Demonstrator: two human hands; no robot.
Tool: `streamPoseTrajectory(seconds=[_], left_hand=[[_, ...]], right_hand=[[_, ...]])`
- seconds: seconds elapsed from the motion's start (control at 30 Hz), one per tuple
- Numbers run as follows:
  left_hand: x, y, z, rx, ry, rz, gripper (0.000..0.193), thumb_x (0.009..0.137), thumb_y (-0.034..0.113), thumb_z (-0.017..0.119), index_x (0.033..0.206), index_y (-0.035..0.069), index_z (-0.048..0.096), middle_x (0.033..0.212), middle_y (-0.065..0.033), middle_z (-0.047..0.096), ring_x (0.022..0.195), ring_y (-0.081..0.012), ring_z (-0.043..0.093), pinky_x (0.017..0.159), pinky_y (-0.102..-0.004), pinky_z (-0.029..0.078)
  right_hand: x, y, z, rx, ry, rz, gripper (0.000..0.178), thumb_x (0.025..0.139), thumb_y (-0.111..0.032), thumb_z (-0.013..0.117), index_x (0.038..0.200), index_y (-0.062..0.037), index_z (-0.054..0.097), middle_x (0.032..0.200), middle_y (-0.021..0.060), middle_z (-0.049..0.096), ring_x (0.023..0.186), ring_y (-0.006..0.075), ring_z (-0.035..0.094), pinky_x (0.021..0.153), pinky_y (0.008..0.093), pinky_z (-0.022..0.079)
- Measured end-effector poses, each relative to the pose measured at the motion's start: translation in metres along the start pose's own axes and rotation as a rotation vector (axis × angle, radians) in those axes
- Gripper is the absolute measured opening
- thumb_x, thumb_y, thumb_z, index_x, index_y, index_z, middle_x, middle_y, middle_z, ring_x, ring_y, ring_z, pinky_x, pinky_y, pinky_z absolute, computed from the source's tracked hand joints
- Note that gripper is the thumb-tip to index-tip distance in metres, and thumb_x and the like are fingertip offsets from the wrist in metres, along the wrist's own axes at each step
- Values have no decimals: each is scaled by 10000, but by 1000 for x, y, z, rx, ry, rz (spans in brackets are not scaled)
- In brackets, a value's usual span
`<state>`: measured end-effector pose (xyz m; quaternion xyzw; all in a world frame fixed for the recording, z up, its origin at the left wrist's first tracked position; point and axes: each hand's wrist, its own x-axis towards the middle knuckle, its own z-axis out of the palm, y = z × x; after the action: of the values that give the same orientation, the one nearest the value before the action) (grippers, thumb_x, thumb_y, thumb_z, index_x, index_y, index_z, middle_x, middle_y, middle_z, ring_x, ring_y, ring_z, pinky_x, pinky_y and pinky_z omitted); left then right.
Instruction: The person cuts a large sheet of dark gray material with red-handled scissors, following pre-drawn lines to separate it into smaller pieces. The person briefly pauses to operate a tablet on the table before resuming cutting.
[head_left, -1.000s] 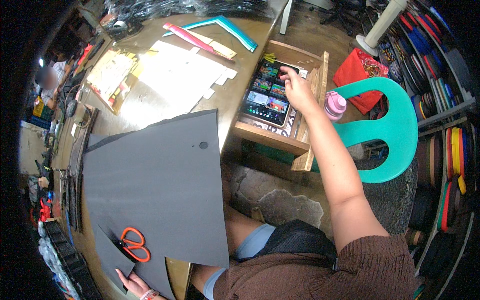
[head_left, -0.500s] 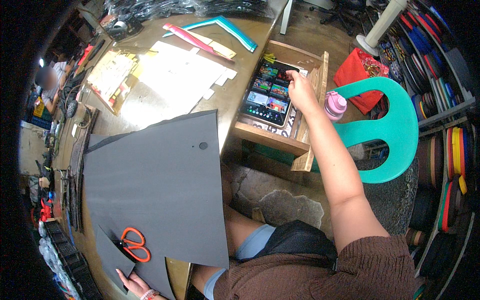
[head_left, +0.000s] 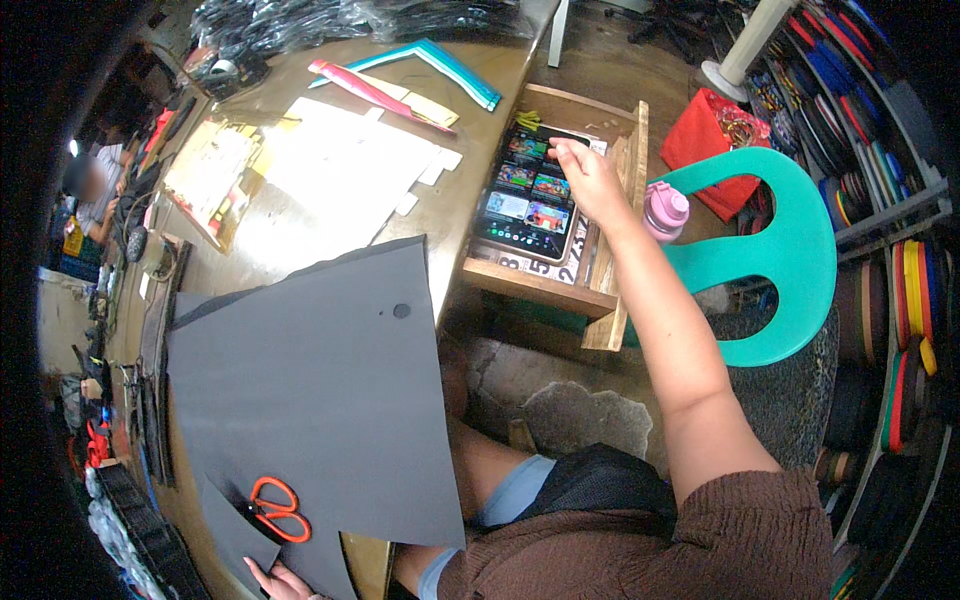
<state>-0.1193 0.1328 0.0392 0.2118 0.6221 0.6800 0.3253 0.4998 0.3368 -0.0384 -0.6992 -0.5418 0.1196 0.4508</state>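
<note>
My right hand reaches over a tablet lying in a pulled-out wooden drawer. Its fingers are extended, slightly bent, at the upper part of the lit screen, which shows rows of small pictures; whether they touch the glass I cannot tell. A large dark grey sheet with a small round hole covers the near part of the table. Orange-handled scissors rest on it, their blades partly hidden by a cut flap. My left hand lies at the flap's lower corner, fingers outstretched, partly cut off by the picture's lower edge.
The wooden drawer juts out beside a green plastic chair. A pink bottle stands beyond its front. White sheets and coloured strips lie on the table. Shelves with rolls of strapping line the right side.
My right hand has shifted slightly left and up over the tablet screen. The whole view has moved a little, and the left hand sits lower in it beside the flap.
</note>
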Motion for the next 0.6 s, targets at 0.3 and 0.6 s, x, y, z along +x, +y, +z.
streamPoseTrajectory(seconds=[0.3,0.6], left_hand=[[-16,7,22,33,26,39,535,792,280,551,1140,-105,423,1263,-190,397,1186,-291,341,1040,-391,200],[1,-1,-6,2,-7,7,582,791,300,554,1181,-99,387,1280,-184,379,1209,-290,311,1049,-385,176]], right_hand=[[0,4,-2,444,-100,115,582,889,-482,323,1091,22,531,1018,148,595,957,193,553,872,282,385],[-3,-1,0,-142,-18,-139,193,792,-98,487,932,-63,615,911,135,579,897,268,553,803,336,428]])
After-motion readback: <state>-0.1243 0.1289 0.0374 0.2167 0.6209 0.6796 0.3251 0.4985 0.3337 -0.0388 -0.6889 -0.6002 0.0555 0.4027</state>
